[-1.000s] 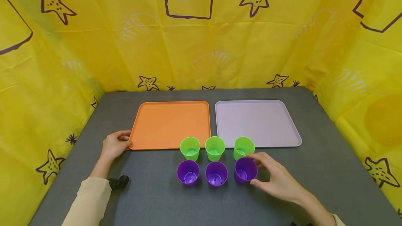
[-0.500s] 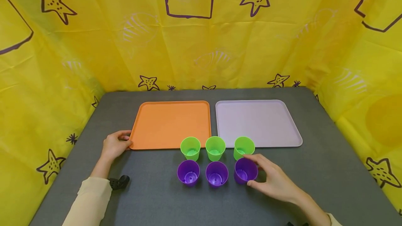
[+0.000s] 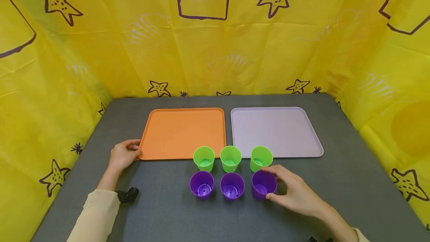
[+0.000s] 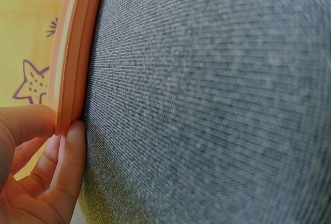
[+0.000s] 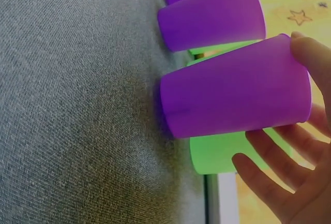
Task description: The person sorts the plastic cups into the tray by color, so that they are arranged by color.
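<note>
Since the frame a second ago, the right hand (image 3: 295,191) has closed in on the rightmost purple cup (image 3: 264,184), which has shifted slightly right. Thumb and fingers (image 5: 269,157) now curl round its wall, grasping it. The cup stands upright on the grey table (image 3: 352,167), at the right end of the front row of three purple cups, just before the green cup (image 3: 261,158). The left hand (image 3: 122,156) is unchanged, pinching the near left corner of the orange tray (image 3: 183,132) between thumb and fingers (image 4: 70,157). The lilac tray (image 3: 275,130) lies beside it.
</note>
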`<state>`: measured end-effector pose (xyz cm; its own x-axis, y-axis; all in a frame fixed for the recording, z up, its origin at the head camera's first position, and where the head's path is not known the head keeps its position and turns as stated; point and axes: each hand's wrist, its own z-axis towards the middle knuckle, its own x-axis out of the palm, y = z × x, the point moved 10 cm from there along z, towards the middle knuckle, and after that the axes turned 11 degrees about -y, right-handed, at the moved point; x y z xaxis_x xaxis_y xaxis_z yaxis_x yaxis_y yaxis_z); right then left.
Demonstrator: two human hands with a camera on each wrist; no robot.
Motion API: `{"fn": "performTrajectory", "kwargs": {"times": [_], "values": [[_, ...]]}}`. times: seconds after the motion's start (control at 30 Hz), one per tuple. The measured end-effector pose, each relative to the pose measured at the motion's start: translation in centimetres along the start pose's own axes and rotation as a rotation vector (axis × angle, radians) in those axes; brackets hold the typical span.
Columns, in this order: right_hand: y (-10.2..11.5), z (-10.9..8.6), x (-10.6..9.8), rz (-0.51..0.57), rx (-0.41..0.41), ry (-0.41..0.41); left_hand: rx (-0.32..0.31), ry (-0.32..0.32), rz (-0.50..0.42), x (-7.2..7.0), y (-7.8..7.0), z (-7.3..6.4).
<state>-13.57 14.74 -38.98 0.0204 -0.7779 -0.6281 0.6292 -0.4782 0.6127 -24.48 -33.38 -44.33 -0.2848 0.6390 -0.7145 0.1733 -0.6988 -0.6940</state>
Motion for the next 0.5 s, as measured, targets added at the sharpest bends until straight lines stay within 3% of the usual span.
{"fn": "performTrajectory", "kwargs": {"times": [0.4,0.5], "values": [[2.1,1.1,-2.1,-0.047,-0.033,0.008,0.012,-0.005,0.013,-0.1,0.0,0.1],[3.0,1.8,-2.9,-0.041,-0.081,-0.002,0.017,-0.005,0.012,0.0,0.1,0.1]]}}
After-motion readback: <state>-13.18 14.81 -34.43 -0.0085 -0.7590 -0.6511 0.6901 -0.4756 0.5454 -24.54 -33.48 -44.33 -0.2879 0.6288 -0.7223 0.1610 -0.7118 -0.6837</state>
